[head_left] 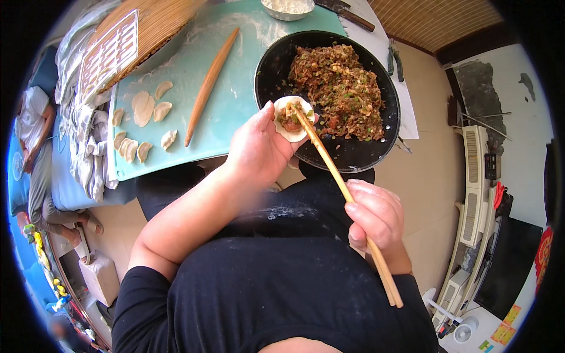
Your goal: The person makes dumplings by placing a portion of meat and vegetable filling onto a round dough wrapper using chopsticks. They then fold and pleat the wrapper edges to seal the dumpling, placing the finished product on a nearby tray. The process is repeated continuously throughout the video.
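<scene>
My left hand (260, 144) holds up a round dumpling wrapper (285, 132) with a lump of brown filling on it, beside the near left rim of a black pan. My right hand (376, 216) is closed round a pair of wooden chopsticks (331, 165), whose tips touch the filling on the wrapper. Chopped meat and green bits make up the filling (338, 88) heaped in the black pan (353, 157). Folded dumplings (143, 152) and a few flat wrappers (142, 107) lie on the left of a teal board, near a wooden rolling pin (212, 85).
The teal board (194, 147) is dusted with flour. A bowl of flour (287, 7) and a knife (347, 13) are at its far edge. A woven tray (141, 35) overlaps its far left corner. Another person (38, 135) is seated at the far left, beside crumpled cloth (88, 138).
</scene>
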Tool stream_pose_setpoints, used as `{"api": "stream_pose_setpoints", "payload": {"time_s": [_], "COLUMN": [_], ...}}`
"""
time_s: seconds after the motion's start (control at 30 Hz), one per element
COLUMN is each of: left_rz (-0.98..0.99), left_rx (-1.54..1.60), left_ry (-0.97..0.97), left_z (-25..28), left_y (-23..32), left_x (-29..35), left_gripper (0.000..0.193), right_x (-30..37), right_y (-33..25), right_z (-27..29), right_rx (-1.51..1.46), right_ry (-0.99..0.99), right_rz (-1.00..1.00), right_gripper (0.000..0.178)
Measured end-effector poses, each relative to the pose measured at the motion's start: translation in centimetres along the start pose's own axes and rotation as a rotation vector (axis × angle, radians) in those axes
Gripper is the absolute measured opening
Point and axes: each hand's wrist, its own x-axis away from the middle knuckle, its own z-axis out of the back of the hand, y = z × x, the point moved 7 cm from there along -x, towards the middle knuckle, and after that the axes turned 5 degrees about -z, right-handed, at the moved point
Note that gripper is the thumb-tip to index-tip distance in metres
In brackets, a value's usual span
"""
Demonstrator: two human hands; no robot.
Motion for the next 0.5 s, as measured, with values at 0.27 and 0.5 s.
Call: {"api": "stream_pose_setpoints", "payload": {"time_s": [0.27,0.5], "left_rz": [-0.006,0.044], "left_rx": [-0.019,-0.042], "left_ry": [-0.009,-0.082], "left_z": [-0.1,-0.3], "left_y": [0.5,0.1], "left_x": [0.0,0.2], "left_gripper": [0.046,0.047], "right_x": [2.0,3.2], "right_y": [4.2,7.1], "right_z": [3.7,3.6], "right_rx": [-0.335,-0.568], "right_ry": [0.376,0.44], "right_rz": [-0.359,-0.462], "right_gripper": [0.041,0.039]}}
